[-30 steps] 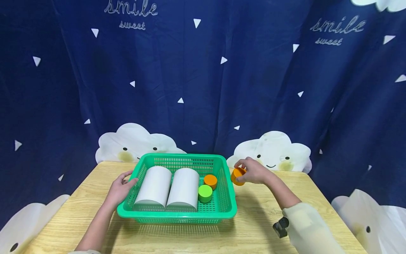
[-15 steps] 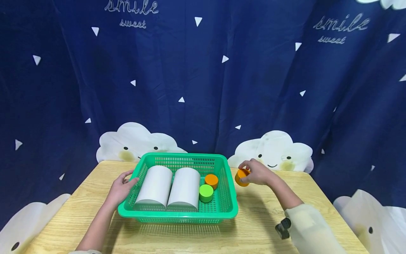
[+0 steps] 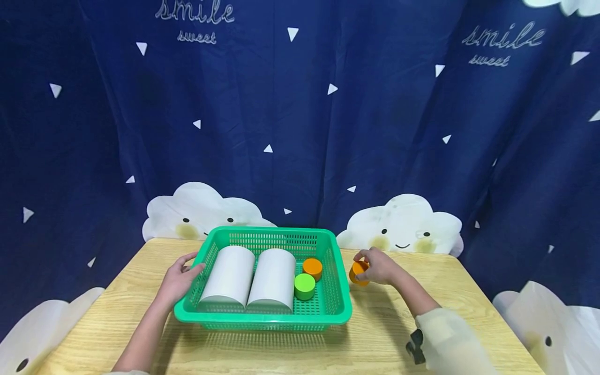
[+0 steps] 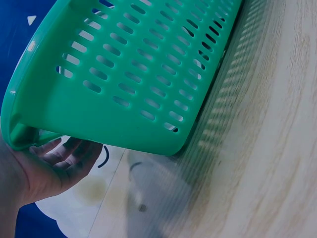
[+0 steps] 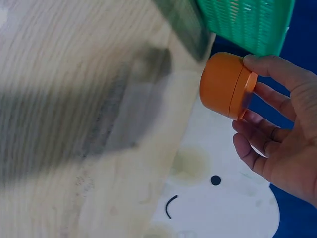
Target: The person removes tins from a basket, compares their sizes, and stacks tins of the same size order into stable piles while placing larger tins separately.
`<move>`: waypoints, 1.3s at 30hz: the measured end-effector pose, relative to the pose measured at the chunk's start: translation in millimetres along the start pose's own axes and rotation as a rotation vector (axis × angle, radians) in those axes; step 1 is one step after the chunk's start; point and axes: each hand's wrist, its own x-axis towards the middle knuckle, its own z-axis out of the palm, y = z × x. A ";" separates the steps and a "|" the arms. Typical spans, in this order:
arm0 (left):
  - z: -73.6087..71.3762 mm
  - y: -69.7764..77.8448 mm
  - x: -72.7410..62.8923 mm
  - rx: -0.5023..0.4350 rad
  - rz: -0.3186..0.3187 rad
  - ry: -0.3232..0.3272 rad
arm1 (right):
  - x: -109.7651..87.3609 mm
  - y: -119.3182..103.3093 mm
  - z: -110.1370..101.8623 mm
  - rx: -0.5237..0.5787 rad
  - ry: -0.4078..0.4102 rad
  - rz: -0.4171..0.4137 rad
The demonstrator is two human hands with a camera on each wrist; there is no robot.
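Note:
In the head view, my left hand (image 3: 178, 280) holds the left rim of a green plastic basket (image 3: 262, 317). The left wrist view shows the fingers curled under that rim, beside the slotted wall (image 4: 124, 84). To the right of the basket, my right hand (image 3: 380, 267) pinches a small round orange jar (image 3: 357, 271) with a lid. Seen from the right wrist, thumb and fingertips grip the lid end of the jar (image 5: 220, 84). Inside the basket are two white half-cylinders (image 3: 229, 273), another orange jar (image 3: 312, 267) and a lime-green jar (image 3: 304, 285).
The basket stands on a light wooden table (image 3: 244, 354). A dark blue curtain (image 3: 300, 120) with white clouds hangs behind the table's far edge. The right forearm casts a shadow on the wood. A black device (image 3: 415, 346) sits at the right wrist.
The right hand first shifted a little to the right, away from the basket, then came down with the orange jar. The left hand and the basket have stayed in place.

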 end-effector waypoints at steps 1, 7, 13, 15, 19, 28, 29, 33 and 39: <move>0.0 -0.5 0.0 -0.001 0.001 0.001 | 0.0 1.4 2.0 0.001 0.002 0.006; -1.1 -1.1 -0.8 -0.002 0.010 0.004 | 3.3 11.7 14.9 0.026 0.039 0.019; -1.8 -0.4 -1.7 0.002 0.011 0.008 | 9.3 20.2 25.3 0.026 0.077 0.007; -1.7 0.2 -1.4 0.003 0.013 0.008 | 11.2 22.0 27.9 0.022 0.081 0.015; -0.6 0.2 -1.0 0.000 0.008 0.015 | 13.1 22.8 30.8 0.012 0.089 0.014; 0.0 -0.3 -1.8 -0.004 0.002 0.012 | 17.1 17.1 34.1 -0.044 0.112 -0.003; 0.1 -0.3 -1.8 -0.004 0.002 0.010 | 17.8 16.8 34.6 -0.046 0.116 0.000; 0.4 -0.3 -1.7 -0.003 0.007 0.009 | 22.0 17.9 37.1 -0.058 0.143 0.002; 0.0 -1.0 -1.9 -0.014 -0.001 0.008 | 26.5 17.3 40.5 -0.060 0.161 -0.001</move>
